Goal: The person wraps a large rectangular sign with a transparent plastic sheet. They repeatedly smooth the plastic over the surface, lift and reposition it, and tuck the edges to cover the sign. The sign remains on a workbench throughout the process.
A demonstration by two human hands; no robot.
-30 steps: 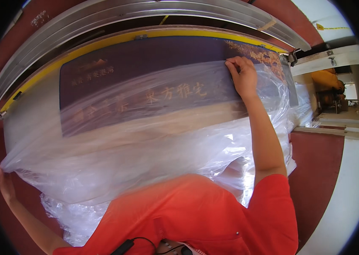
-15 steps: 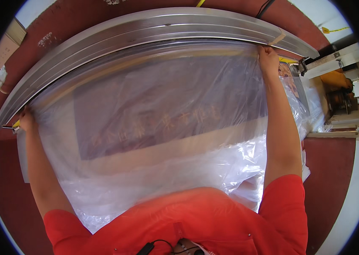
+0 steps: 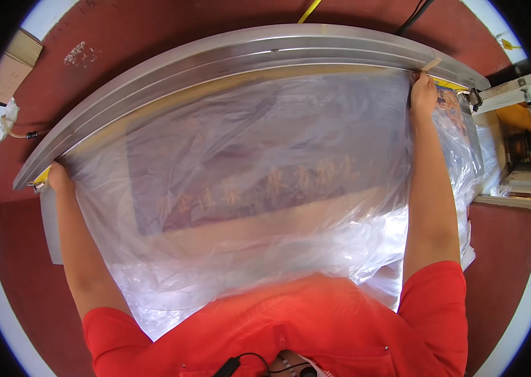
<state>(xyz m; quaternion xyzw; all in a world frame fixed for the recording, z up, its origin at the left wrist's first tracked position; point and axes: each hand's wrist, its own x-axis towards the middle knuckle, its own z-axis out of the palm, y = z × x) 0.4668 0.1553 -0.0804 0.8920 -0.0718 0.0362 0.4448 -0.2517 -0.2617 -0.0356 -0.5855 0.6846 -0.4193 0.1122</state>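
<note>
A wide, wrinkled sheet of clear plastic film stretches between my two hands. My left hand grips its far left corner, close to the left end of a long grey metal bar. At the far right, my right hand pinches the other corner just below the bar, fingers closed. The film's far edge lies along the bar; whether it passes underneath cannot be made out. Through the film a dark panel with light lettering shows, blurred, above a tan surface. The near part of the film bunches in bright folds against my red shirt.
Yellow strips sit at both bar ends. A white frame piece adjoins the right end, with an orange-brown object beyond. A cardboard-like box stands far left. The floor is dark red; a yellow cord lies behind.
The whole view has shifted, so bar and arms appear farther right and slightly lower. Both hands still hold the film's corners, and its wrinkles have changed. More tan shows along the bar.
</note>
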